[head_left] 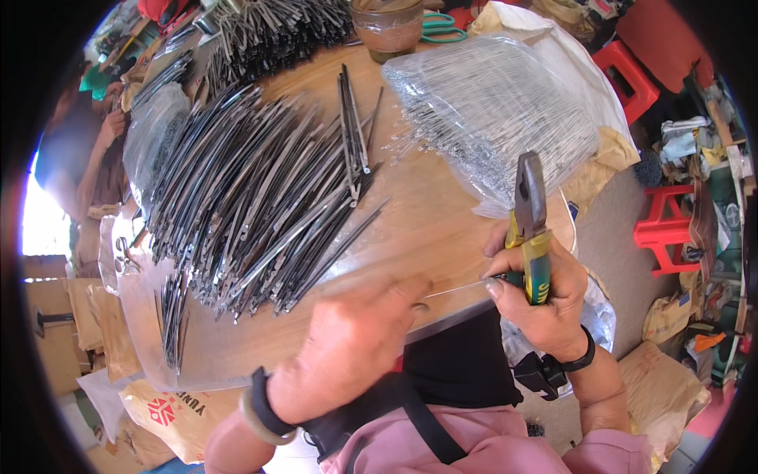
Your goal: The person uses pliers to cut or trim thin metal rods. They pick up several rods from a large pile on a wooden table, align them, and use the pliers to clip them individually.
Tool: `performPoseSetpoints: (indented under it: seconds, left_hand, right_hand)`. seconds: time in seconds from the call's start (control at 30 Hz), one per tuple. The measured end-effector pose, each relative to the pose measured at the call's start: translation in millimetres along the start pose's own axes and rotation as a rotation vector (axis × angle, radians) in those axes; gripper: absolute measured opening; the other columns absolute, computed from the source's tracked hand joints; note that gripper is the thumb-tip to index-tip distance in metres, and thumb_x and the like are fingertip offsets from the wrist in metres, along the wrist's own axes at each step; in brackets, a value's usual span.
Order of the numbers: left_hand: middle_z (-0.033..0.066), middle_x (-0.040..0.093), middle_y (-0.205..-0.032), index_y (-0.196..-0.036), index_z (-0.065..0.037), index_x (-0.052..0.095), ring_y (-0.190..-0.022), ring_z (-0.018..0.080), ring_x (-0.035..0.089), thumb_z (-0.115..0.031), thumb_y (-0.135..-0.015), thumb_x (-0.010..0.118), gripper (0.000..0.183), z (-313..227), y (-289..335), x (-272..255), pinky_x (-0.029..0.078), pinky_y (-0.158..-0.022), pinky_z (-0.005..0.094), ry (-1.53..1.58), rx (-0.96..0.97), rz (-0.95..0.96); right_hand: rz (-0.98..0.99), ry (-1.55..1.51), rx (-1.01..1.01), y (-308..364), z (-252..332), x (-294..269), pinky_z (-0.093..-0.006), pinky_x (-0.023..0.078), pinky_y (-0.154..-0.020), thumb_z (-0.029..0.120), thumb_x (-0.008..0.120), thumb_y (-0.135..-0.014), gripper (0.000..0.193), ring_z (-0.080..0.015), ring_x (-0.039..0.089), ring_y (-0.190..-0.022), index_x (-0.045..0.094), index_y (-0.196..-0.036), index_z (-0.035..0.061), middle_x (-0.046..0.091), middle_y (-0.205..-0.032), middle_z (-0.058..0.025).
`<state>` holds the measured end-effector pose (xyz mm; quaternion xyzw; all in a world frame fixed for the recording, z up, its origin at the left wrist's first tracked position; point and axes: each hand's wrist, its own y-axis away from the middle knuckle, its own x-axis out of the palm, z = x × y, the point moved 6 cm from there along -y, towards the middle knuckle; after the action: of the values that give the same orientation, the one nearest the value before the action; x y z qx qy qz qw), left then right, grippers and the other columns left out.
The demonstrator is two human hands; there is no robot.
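My right hand (557,292) is wrapped round a pair of pliers (530,193) with yellow and green handles, their metal jaws pointing away from me. A thin wire (456,290) runs from the thumb and fingertips of that hand across to my left hand (351,336). The left fingers are curled together at the wire's other end, slightly blurred. Both hands are over the near edge of the wooden table (414,213). On its left side lies a broad pile of dark, flat metal strips (245,197).
A clear plastic bag of thin looped wires (497,110) lies at the far right of the table. Behind are a brown tub (387,28), green-handled scissors (442,30) and more strips (268,35). Red stools (667,229) stand right. Another person's hand (113,126) shows far left.
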<state>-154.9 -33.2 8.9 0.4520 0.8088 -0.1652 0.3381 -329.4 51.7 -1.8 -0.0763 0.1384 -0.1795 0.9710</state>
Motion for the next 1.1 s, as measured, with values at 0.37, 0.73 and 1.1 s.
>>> performPoseSetpoints:
  seconds: [0.37, 0.73, 1.1]
  left_hand:
    - [0.0166, 0.058, -0.088, -0.109, 0.000, 0.055, -0.084, 0.0351, 0.062, -0.011, -0.078, 0.071, 0.036, 47, -91, -31, 0.051, -0.067, 0.0429, -0.592, -0.003, -0.420]
    - [0.0189, 0.062, -0.092, -0.105, 0.000, 0.061, -0.082, 0.0393, 0.062, 0.003, -0.080, 0.060, 0.025, 47, -10, -60, 0.049, -0.070, 0.0427, -0.369, -0.215, -0.389]
    - [0.0077, 0.062, -0.070, -0.092, 0.003, 0.063, -0.052, 0.0151, 0.057, 0.002, -0.085, 0.062, 0.007, 70, 84, -80, 0.041, -0.047, 0.0253, 0.292, -0.552, -0.539]
  right_hand:
    - [0.026, -0.031, -0.016, 10, -23, -26, -0.0290, 0.048, -0.071, 0.000, 0.071, -0.077, 0.010, -0.0177, 0.061, -0.081, 0.068, -0.086, -0.0033, 0.060, -0.095, -0.0128]
    - [0.116, 0.223, -0.081, -1, -17, -40, -0.0268, 0.050, -0.061, -0.001, 0.069, -0.076, 0.010, -0.0162, 0.063, -0.073, 0.069, -0.086, -0.0030, 0.060, -0.093, -0.0119]
    - [-0.110, -0.012, 0.060, -12, 16, -57, -0.0302, 0.046, -0.079, 0.007, 0.070, -0.078, 0.014, -0.0164, 0.058, -0.087, 0.069, -0.089, -0.0020, 0.063, -0.100, -0.0126]
